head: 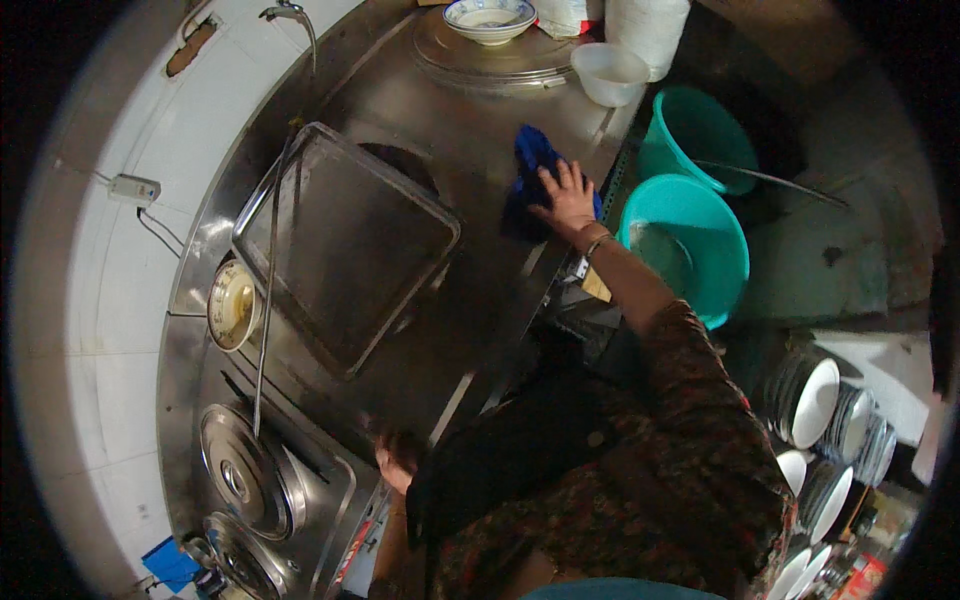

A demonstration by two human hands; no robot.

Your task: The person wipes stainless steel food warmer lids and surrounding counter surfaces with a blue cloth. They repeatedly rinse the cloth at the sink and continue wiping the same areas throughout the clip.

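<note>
My right hand [570,196] presses with spread fingers on a dark blue cloth [532,150] lying on the stainless steel counter [480,300]. The cloth is bunched at its far end, near the counter's right edge. Lower down, my left hand [396,463] is at the counter's near edge, beside my dark apron [495,472]. Its fingers are partly hidden in shadow, and I see nothing in them. Between the hands and the wall, a raised square metal rim [405,319] surrounds a flat steel surface.
A thin metal pipe [271,285] crosses the rim's left side near a patterned bowl [234,306]. Lidded steel pots [240,472] stand lower left. Green plastic tubs [686,240] lie right of the counter. A bowl [491,21] and translucent tub [611,73] sit beyond; stacked plates [814,401] are lower right.
</note>
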